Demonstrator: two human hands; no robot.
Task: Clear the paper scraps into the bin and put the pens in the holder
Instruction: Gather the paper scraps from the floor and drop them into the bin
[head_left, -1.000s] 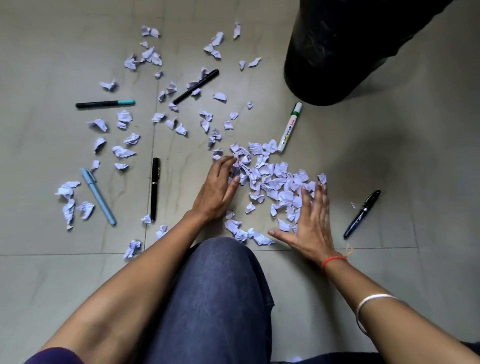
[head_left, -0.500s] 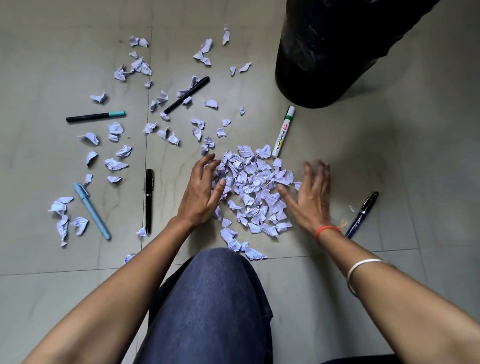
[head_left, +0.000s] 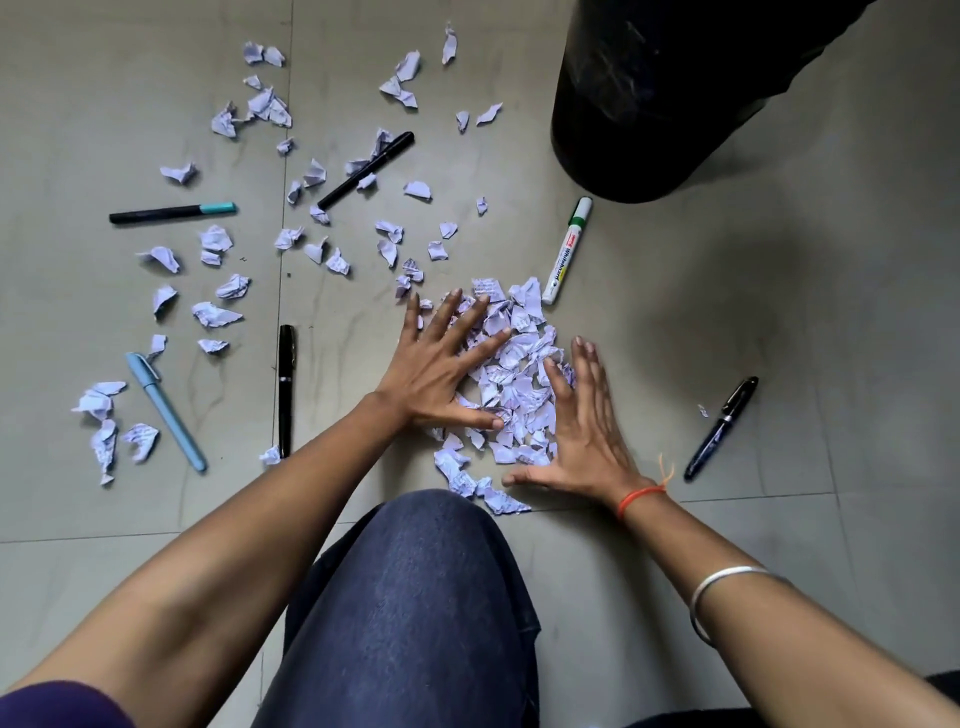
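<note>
Your left hand (head_left: 436, 374), fingers splayed, and right hand (head_left: 587, 436), fingers straight and close, press flat on the heap of paper scraps (head_left: 514, 374) at twelve o'clock from your knee (head_left: 415, 571); feather-light and crumpled, they likely scatter, so cup both flanks toward the bin (head_left: 649, 104) at one o'clock.

Heap of crumpled white paper scraps (head_left: 511, 374) piled on grey tiled floor (head_left: 779, 322), just beyond knee in dark blue denim (head_left: 415, 597). Left hand (head_left: 436, 369) laid flat on heap's left side; right hand (head_left: 587, 441) set against right edge. Round black plastic bin (head_left: 649, 104) stood behind heap, to right. White marker with green cap (head_left: 566, 252) laid between bin and heap. Dark blue capped pen (head_left: 721, 428) placed right of right hand, apart. Black capped pen (head_left: 285, 389) laid left of left hand; light blue pen (head_left: 165, 410) further left. Loose scraps (head_left: 218, 239) strewn behind and left, slim black pen (head_left: 366, 169) and teal-capped black pen (head_left: 171, 213) among them.
</note>
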